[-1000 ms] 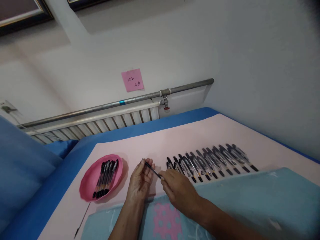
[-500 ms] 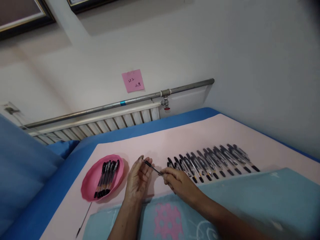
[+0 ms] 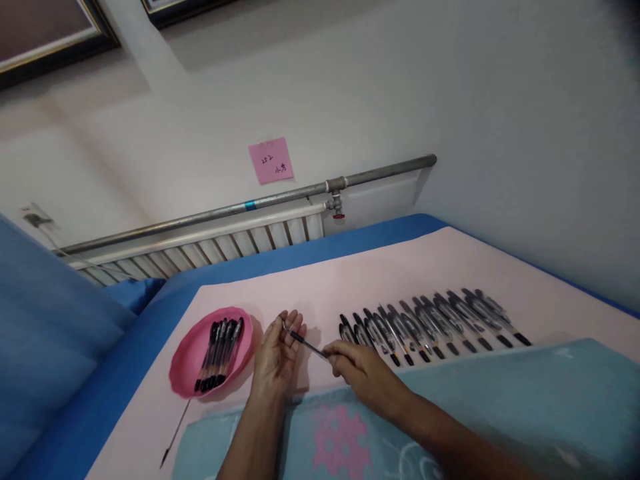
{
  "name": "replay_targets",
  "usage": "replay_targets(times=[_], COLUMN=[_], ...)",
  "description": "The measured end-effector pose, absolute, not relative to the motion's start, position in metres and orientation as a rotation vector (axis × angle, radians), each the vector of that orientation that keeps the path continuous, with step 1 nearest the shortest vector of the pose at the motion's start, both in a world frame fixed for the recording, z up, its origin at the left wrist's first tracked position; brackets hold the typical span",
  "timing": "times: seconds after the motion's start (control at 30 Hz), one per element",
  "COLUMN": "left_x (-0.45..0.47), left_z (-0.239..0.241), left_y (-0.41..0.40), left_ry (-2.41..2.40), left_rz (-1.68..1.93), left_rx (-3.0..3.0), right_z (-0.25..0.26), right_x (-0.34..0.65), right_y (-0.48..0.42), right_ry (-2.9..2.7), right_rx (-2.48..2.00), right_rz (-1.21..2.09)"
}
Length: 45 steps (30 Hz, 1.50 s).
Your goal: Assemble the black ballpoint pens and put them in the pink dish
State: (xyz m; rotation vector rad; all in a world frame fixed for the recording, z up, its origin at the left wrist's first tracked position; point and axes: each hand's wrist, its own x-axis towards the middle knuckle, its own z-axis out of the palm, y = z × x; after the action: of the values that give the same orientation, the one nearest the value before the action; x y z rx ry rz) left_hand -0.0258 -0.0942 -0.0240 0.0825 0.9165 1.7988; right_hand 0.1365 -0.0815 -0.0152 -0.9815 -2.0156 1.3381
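Between my two hands is a thin pen (image 3: 311,347) with a dark grip section, held at a slant over the pink sheet. The thumb and forefinger of my left hand (image 3: 277,353) pinch its upper left end, while the other fingers spread out, palm up. My right hand (image 3: 357,370) is closed around the lower right end, hiding that end. To the right of it lies a long row of black pen parts and clear barrels (image 3: 425,327), overlapping one another. On the left, a pink dish (image 3: 183,353) holds several capped black pens (image 3: 219,353).
A single thin refill (image 3: 175,435) lies in front of the dish. Pale blue cloth (image 3: 500,387) with a pink pattern covers the near edge of the pink sheet (image 3: 280,287). Behind the blue-covered table are a radiator (image 3: 225,247), a pipe (image 3: 385,172) and the wall.
The view has shifted slightly, so the dish and row of pens sit a little further right. Both hands keep their hold on the pen, whose left end shows a lighter part.
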Motion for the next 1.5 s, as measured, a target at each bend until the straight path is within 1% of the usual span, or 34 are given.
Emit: replay_targets(times=[0.3, 0.93, 1.1, 1.3, 1.5], left_x=[-0.025, -0.022, -0.032, -0.046, -0.048], left_z=[-0.022, -0.016, -0.018, -0.026, -0.014], left_y=[-0.096, -0.099, -0.098, -0.099, -0.104], left_ry=[0.883, 0.867, 0.899, 1.035, 1.102], left_rz=[1.808, 1.807, 1.825, 1.699, 1.642], left_rx=[0.074, 0.175, 0.122, 0.173, 0.122], right_z=[-0.020, -0.017, -0.011, -0.007, -0.010], right_x=[0.137, 0.138, 0.142, 0.147, 0.146], right_y=[-0.081, -0.083, -0.082, -0.077, -0.076], right_ry=[-2.067, -2.053, -1.987, -1.846, -1.849], right_rx=[-0.983, -0.947, -0.924, -0.996, -0.997], right_rz=[1.260, 1.250, 1.246, 1.292, 1.294])
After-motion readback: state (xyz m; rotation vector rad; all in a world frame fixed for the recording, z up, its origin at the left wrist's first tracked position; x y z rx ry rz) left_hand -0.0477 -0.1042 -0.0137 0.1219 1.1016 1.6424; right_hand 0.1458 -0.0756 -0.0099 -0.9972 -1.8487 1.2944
